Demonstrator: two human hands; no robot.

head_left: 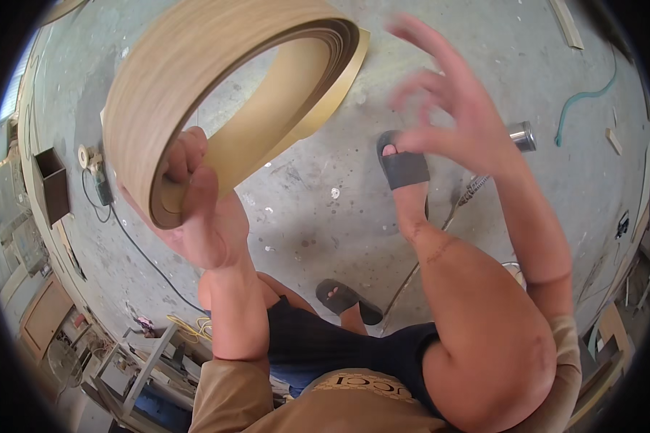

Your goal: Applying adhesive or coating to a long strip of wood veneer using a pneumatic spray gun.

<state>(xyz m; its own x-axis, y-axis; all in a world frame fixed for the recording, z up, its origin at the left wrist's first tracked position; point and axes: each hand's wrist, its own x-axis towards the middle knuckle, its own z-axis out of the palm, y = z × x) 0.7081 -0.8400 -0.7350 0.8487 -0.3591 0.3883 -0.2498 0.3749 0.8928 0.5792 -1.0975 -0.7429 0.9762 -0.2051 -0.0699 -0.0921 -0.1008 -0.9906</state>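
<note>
Closest to the camera, the left forearm rises from a brown sleeve and the left hand [213, 224], palm turned up, grips the lower left edge of a wood-grain roll [162, 68], its fingers curled inside the ring and its thumb along the rim. The roll is held up in the air, tilted, its coils packed more thickly at the upper right, with a pale yellow length showing beneath them. Well apart from it, the right hand [462, 123] is raised with the elbow bent, fingers spread and holding nothing (the fingertips are blurred). Below are a bare knee [516, 361] and two dark sandals [408, 169] on the grey floor [325, 238]. Beyond the right wrist, partly hidden by it, lies a silvery metal can [523, 136]; its contents cannot be told. Far to the left stands an open brown box [54, 200], its inside too dark to read, near a corded tool [102, 184].
</note>
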